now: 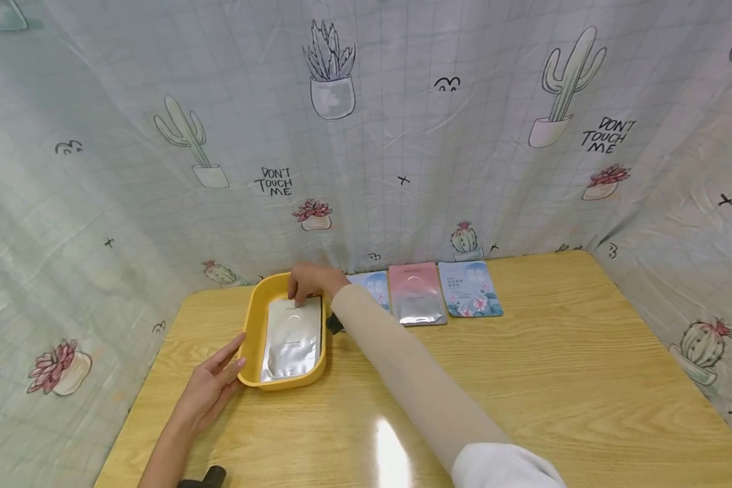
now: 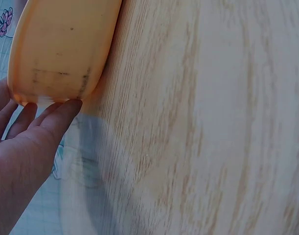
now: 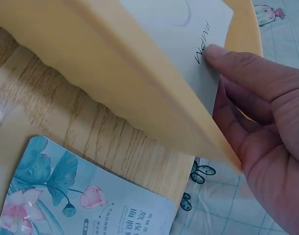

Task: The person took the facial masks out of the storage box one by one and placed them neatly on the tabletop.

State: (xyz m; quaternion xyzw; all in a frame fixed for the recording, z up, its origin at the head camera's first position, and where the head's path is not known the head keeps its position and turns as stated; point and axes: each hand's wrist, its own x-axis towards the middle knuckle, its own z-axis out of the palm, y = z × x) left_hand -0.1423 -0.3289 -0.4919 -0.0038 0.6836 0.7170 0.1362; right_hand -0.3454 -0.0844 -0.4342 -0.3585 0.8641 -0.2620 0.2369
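A cream-and-silver face mask packet [image 1: 293, 342] lies inside a yellow plastic basket [image 1: 254, 329] at the left of the table. At its top end my right hand [image 1: 315, 280] pinches it; in the right wrist view the thumb [image 3: 227, 56] presses on the printed face while the other fingers go behind the edge. My left hand [image 1: 209, 388] touches the basket's near left side with extended fingers, and the left wrist view has those fingertips [image 2: 71, 105] against the outer wall.
Right of the basket, along the back of the table [image 1: 561, 352], lie a blue packet [image 1: 375, 288] partly covered by the right arm, a pink-and-silver packet [image 1: 416, 293] and another blue floral packet [image 1: 470, 290]. A cactus-print curtain [image 1: 372, 142] hangs behind.
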